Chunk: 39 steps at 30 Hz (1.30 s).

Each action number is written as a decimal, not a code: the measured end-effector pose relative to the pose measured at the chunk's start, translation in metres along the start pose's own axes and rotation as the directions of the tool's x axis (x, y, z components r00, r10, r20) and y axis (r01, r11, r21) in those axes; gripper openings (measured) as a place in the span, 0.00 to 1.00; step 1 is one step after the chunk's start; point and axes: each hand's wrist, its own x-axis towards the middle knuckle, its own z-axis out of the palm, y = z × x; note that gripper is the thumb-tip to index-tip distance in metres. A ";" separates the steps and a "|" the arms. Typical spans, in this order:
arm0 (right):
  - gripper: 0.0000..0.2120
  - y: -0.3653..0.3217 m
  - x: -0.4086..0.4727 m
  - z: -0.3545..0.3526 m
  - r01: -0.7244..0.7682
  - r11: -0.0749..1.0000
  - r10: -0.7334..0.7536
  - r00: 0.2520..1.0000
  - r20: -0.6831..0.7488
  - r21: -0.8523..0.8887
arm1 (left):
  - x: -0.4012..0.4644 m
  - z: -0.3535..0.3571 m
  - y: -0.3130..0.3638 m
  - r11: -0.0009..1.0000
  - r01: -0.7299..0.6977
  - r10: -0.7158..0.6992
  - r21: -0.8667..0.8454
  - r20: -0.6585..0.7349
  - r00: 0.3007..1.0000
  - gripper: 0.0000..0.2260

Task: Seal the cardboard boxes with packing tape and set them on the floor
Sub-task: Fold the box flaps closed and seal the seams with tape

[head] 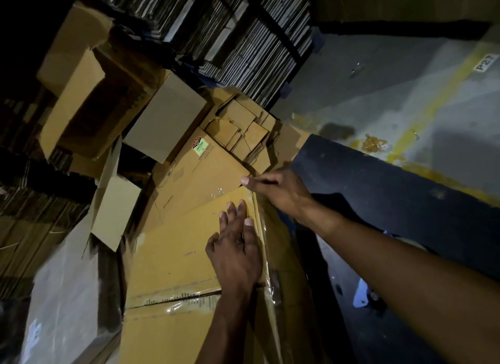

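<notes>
A large brown cardboard box (pixel 173 258) fills the lower middle of the head view, with clear packing tape (pixel 176 300) running across its top seam and down its right edge. My left hand (pixel 235 244) lies flat on the box top near its far right corner, fingers straight. My right hand (pixel 273 187) reaches over that far corner, fingers stretched along the box's edge. No tape roll is in view.
Open and flattened cardboard boxes (pixel 165 120) are piled behind the box. A tall stack of flat cartons (pixel 238 33) stands at the back. Grey floor with a yellow line (pixel 433 101) lies to the right. A pale box (pixel 70 296) sits at lower left.
</notes>
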 end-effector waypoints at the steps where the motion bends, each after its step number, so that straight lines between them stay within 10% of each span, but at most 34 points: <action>1: 0.19 0.004 0.006 0.003 -0.005 1.000 0.006 1.000 -0.016 0.030 | 0.000 0.000 0.000 1.000 0.001 -0.001 0.004 0.000 1.000 0.22; 9: 0.13 0.032 0.021 -0.002 -0.047 0.977 0.057 0.998 -0.042 0.206 | 0.000 0.000 0.000 1.000 -0.009 0.009 -0.002 -0.008 1.000 0.21; 15: 0.15 0.031 -0.008 -0.003 0.075 0.987 -0.104 0.972 -0.210 -0.141 | -0.001 -0.003 0.002 1.000 -0.007 0.007 -0.002 -0.002 1.000 0.21; 22: 0.33 0.033 -0.080 0.037 0.408 0.864 -0.320 0.897 0.304 -0.295 | 0.007 -0.005 -0.003 0.999 -0.032 0.031 0.019 0.059 0.998 0.28; 31: 0.39 0.089 -0.109 0.038 -0.044 0.963 0.063 0.996 0.066 -0.267 | 0.008 -0.008 0.005 0.995 0.074 -0.067 -0.072 0.097 0.993 0.24; 39: 0.31 0.057 -0.105 0.054 0.202 0.945 -0.166 0.974 0.157 -0.258 | 0.003 -0.042 -0.003 0.983 0.028 0.012 -0.183 0.213 0.977 0.25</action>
